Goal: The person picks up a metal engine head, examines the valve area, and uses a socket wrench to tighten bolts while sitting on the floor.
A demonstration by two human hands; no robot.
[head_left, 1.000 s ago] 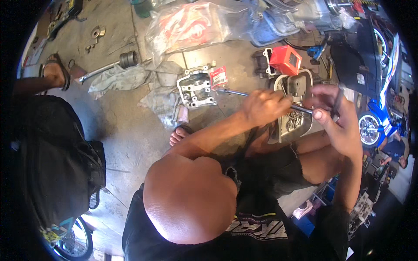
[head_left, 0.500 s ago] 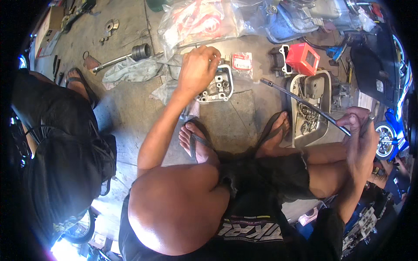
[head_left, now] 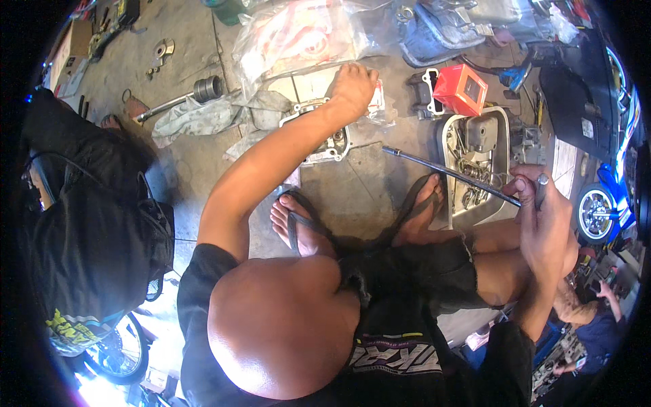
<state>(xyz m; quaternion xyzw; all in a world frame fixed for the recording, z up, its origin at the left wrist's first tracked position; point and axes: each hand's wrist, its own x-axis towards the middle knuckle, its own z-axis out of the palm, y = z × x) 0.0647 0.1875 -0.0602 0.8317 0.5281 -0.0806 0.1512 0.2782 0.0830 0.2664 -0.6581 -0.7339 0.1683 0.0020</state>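
Observation:
My right hand [head_left: 542, 217] grips the handle end of a long, thin T-handle socket wrench [head_left: 447, 171], whose socket end points to the left above the floor. The round metal end of its crossbar shows beside my fingers. My left hand [head_left: 354, 89] is closed, fingers curled, beside a small red-and-white packet [head_left: 377, 102] in clear plastic; what it holds, if anything, is hidden. Under my left wrist and forearm a silver cylinder head [head_left: 332, 150] lies on the floor, partly covered from view.
A metal tray [head_left: 503, 163] of loose parts stands right of my feet, with a red box [head_left: 460, 89] behind it. A grey rag [head_left: 196, 121] and a metal shaft [head_left: 169, 105] lie left. Plastic-wrapped parts [head_left: 298, 41] lie behind. A person in black [head_left: 95, 210] is close on my left.
My left hand has moved right, from above the cylinder head to beside the small packet. My right hand has shifted slightly left and lower with the T-handle socket wrench.

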